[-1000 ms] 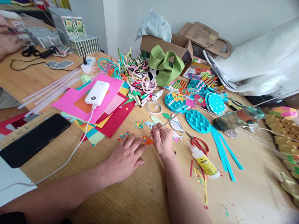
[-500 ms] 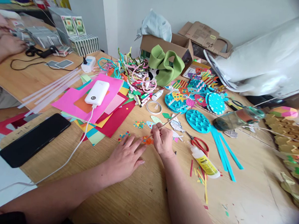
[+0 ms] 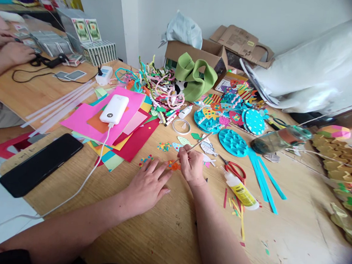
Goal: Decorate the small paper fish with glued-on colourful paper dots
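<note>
My right hand (image 3: pixel 191 164) is closed around a thin wooden stick (image 3: pixel 202 140), its lower end down at a small orange paper piece (image 3: pixel 174 164). My left hand (image 3: pixel 150 182) lies flat on the table with fingers apart, its fingertips at the edge of that orange piece, which both hands partly cover. Small coloured paper dots (image 3: pixel 164 146) lie just beyond my fingers. Around them are a blue paper fish (image 3: pixel 175 146), a green leaf-like cutout (image 3: pixel 196 136) and a white patterned paper fish (image 3: pixel 208 147). Red-handled scissors (image 3: pixel 235 169) and a glue bottle (image 3: pixel 241 191) lie right of my right hand.
Coloured paper sheets (image 3: pixel 105 107) carry a white power bank (image 3: pixel 114 109), its cable running past a black phone (image 3: pixel 41 165). Blue discs (image 3: pixel 233 142), blue strips (image 3: pixel 261 180), a tape roll (image 3: pixel 181 126) and a bottle (image 3: pixel 279 140) lie about. Another person's hand (image 3: pixel 18 52) rests far left.
The other person's hand at the far left has shifted slightly to the right. My own hands and the stick look almost unmoved.
</note>
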### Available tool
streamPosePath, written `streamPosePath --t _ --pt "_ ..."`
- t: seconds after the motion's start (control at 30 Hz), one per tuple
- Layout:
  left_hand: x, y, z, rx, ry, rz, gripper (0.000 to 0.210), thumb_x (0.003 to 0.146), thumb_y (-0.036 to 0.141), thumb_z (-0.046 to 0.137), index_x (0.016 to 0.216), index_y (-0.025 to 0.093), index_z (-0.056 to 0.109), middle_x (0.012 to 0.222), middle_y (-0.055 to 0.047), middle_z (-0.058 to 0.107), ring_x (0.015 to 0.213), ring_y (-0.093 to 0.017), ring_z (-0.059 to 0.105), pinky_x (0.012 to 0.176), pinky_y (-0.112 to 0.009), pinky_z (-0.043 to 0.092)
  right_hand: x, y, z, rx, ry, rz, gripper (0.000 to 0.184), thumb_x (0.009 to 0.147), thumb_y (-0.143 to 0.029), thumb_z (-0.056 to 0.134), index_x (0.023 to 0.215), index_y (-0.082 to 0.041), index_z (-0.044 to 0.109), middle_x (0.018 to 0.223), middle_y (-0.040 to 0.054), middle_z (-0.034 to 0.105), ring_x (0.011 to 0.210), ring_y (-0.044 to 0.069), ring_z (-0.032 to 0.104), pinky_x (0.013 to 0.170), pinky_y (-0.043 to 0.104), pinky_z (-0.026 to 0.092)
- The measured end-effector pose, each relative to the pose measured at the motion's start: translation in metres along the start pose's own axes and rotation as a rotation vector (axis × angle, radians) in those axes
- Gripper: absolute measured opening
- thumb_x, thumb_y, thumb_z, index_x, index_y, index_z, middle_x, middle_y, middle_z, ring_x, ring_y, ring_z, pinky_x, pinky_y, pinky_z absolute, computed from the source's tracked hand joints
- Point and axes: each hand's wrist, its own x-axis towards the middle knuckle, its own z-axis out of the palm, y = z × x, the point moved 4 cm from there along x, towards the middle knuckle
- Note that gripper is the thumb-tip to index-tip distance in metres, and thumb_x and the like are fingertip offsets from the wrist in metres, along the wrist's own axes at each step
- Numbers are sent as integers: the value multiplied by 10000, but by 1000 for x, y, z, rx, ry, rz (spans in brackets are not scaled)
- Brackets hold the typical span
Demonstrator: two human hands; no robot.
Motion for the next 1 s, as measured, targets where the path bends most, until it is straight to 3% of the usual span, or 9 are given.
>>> streamPosePath --t 1.0 --pt "-1 -1 3 -8 -38 -11 477 951 434 456 1366 199 475 1436 -96 464 1344 -324 334 1130 -528 248 1 -4 0 -31 -16 -34 374 936 -303 375 579 -217 445 505 -20 449 458 117 454 511 256 327"
